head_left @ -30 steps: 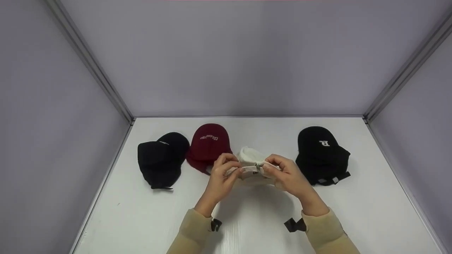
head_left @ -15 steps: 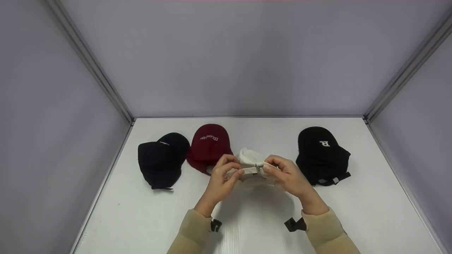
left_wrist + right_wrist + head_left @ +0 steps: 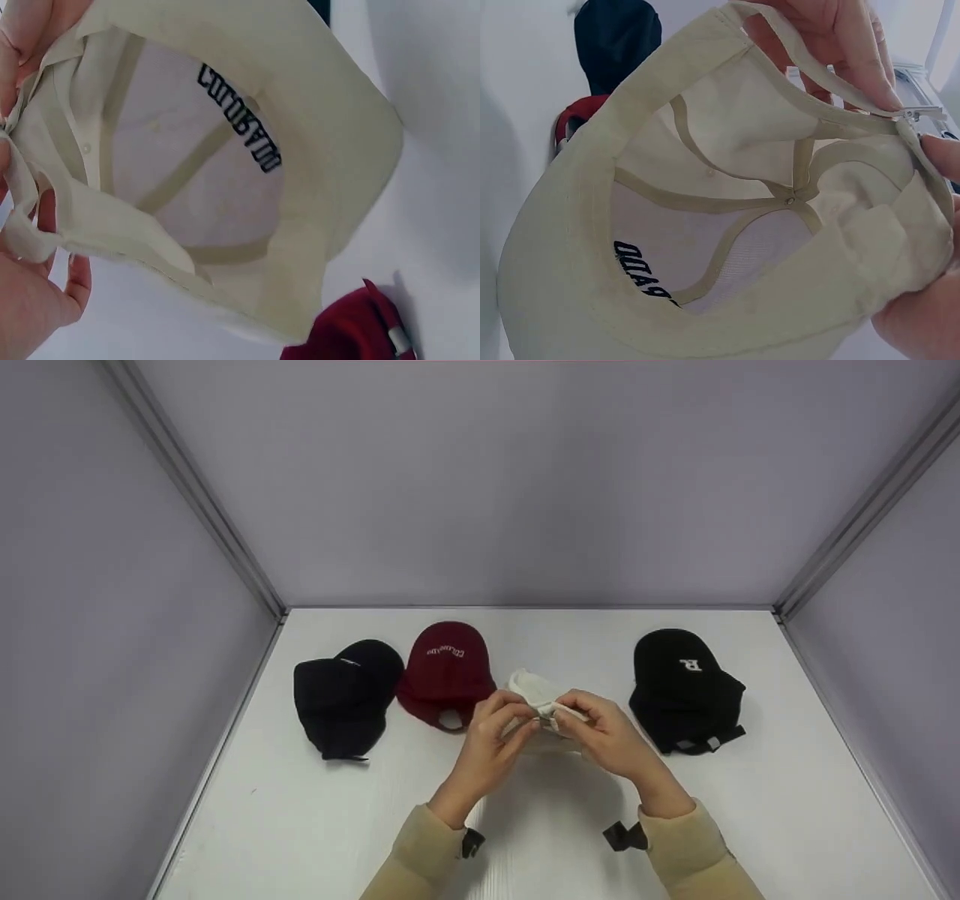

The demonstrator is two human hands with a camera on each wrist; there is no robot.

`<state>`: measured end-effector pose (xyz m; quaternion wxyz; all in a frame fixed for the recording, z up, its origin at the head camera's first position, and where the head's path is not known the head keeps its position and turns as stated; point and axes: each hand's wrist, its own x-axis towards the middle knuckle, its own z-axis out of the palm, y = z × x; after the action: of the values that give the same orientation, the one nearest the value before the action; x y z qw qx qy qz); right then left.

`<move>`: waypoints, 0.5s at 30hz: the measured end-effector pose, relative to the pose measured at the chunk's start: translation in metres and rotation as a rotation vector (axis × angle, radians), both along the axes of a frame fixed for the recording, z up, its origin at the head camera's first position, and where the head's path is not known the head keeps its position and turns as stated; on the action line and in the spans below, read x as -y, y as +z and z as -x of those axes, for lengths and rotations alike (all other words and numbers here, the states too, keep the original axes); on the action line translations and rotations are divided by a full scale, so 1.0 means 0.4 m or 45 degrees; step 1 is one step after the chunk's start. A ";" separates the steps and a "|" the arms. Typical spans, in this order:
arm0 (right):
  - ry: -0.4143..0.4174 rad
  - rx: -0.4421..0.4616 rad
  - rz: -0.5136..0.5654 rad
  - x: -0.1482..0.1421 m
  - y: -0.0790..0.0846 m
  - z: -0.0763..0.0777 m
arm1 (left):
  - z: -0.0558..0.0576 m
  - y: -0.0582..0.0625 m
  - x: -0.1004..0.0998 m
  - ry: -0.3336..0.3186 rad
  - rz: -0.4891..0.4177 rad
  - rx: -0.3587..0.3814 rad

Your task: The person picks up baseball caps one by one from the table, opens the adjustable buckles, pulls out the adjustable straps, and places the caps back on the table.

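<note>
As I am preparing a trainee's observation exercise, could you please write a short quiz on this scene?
1. True or false: the left hand and the right hand both grip the pale cap.
2. Which light letter marks the rightmost black cap? A) M; B) R; C) T.
3. Besides the pale cap, how many others lie on the table?

Key: 1. True; 2. B; 3. Three.

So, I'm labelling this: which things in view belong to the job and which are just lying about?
In the job: cream cap; its metal clasp; left hand and right hand, holding the cap.
Lying about: dark cap, far left; red cap; black cap with an R.
</note>
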<state>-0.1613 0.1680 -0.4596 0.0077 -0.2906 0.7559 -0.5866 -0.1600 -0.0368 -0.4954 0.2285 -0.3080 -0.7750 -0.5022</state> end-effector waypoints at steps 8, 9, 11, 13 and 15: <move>0.009 -0.008 0.061 -0.012 0.003 -0.002 | 0.008 -0.001 0.015 0.025 -0.023 0.019; -0.001 -0.013 0.063 -0.013 0.004 -0.002 | 0.009 -0.004 0.019 0.026 -0.035 0.031; -0.009 -0.011 0.078 -0.016 0.006 -0.002 | 0.012 -0.009 0.027 0.011 -0.066 0.048; -0.008 -0.011 0.091 -0.018 0.006 -0.001 | 0.015 -0.014 0.034 -0.026 -0.108 0.061; -0.010 -0.009 0.099 -0.020 0.004 0.000 | 0.017 -0.017 0.040 -0.066 -0.145 0.065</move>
<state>-0.1613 0.1761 -0.4580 -0.0087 -0.2900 0.7335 -0.6146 -0.1667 -0.0526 -0.5021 0.2126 -0.3015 -0.7426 -0.5590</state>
